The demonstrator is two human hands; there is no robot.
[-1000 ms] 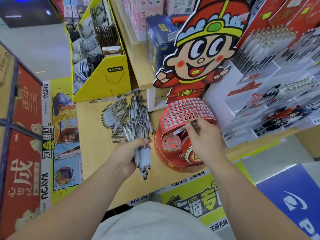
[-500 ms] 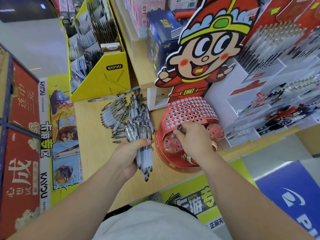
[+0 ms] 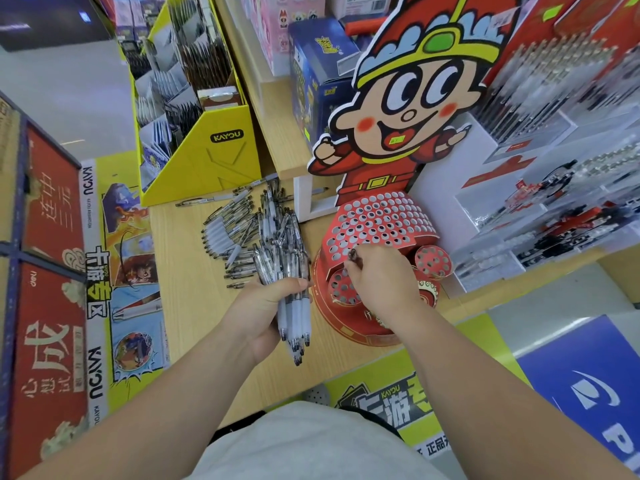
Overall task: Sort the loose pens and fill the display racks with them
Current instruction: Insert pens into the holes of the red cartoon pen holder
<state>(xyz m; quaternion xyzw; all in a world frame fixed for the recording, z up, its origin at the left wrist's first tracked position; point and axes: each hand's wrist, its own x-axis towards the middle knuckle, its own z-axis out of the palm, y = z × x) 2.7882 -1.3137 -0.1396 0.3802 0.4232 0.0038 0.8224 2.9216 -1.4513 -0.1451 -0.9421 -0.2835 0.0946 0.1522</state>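
A red cardboard display rack (image 3: 377,223) with many round holes stands on the wooden counter under a cartoon figure. My right hand (image 3: 384,282) pinches one pen (image 3: 355,255) upright at the rack's lower left holes, only the pen's dark top showing above my fingers. My left hand (image 3: 263,306) grips a bundle of clear pens (image 3: 291,285), tips pointing toward me, just left of the rack. A loose pile of pens (image 3: 242,233) lies on the counter behind the bundle.
A yellow KAYOU card box (image 3: 207,157) stands at the back left of the counter (image 3: 183,271). Clear trays of pens (image 3: 554,216) fill the shelf to the right. A blue box (image 3: 311,81) sits behind the cartoon cutout (image 3: 408,109).
My right hand carried the pen from the rack's upper tier down and left to the lower left holes. The left hand kept its bundle nearly still.
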